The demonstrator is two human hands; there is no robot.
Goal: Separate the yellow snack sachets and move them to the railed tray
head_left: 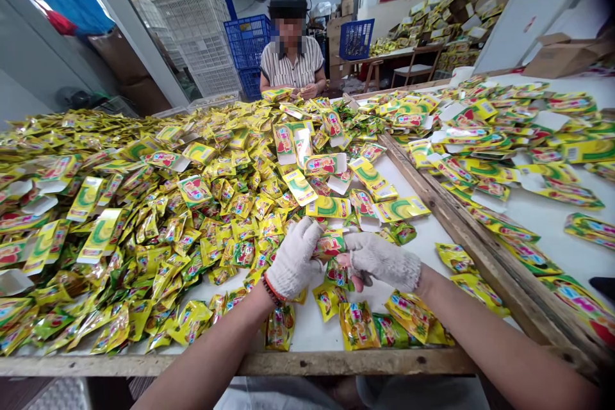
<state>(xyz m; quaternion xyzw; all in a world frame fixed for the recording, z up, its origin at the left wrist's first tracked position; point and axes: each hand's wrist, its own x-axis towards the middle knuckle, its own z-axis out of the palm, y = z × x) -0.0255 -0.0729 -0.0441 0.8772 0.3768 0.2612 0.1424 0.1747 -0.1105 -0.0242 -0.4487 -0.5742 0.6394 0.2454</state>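
Observation:
My left hand point(296, 259), in a white knitted glove with an orange cuff, is closed around one end of a small printed carton point(329, 244). At the carton's other end is my right hand point(379, 261), also gloved, with bare fingertips pinching it. Below the hands, small yellow and green sachets point(359, 325) lie on the white table top. A green sachet point(339, 274) sits just under the carton, partly hidden by my fingers. Flat and opened cartons point(327, 164) lie just beyond my hands, on top of the sachets.
A large heap of sachets point(158, 230) covers the left side. A wooden divider point(446, 218) runs along the right, with more cartons point(509, 173) beyond it. Across the table sits a person point(292, 64) with hands at the heap. White crates point(187, 19) and blue crates point(247, 45) stand behind.

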